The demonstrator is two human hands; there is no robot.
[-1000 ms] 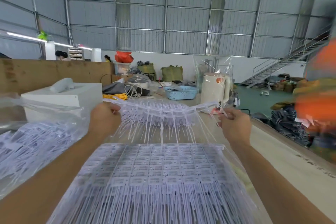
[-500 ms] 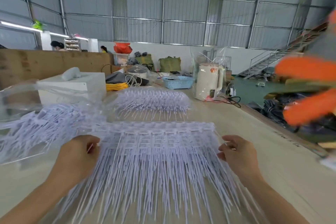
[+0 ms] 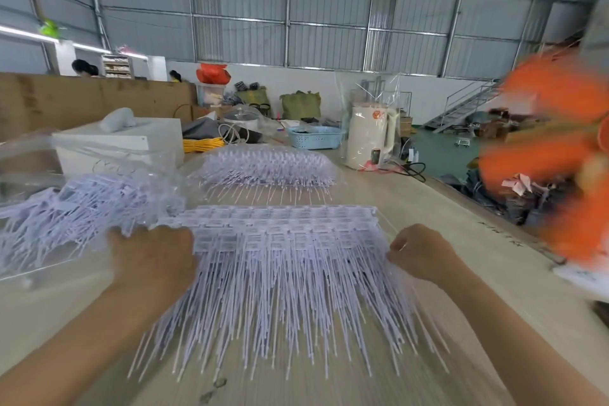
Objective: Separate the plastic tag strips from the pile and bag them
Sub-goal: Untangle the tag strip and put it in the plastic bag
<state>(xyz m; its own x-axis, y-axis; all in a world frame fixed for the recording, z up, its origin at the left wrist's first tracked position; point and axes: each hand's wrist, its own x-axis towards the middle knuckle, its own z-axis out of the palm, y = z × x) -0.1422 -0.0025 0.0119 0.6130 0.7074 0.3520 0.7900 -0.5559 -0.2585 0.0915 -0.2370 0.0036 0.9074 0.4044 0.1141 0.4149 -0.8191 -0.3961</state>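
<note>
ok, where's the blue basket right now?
Head view, far end of the table, centre-right: the blue basket sits just left of the white kettle, behind the far pile of tag strips.

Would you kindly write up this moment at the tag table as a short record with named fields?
Surface: pale wooden table
Near stack: tag strips lying flat, tails fanned toward the person
Left hand: rests on the stack's left edge; grip not visible
Right hand: fingers curled at the stack's right edge, pinching it
Bagged strips: clear plastic bag at the left, holding tags
Far pile: second pile beyond the stack, untouched
Behind: white kettle, blue basket, white box
Right edge: blurred orange shape, unidentifiable
</note>
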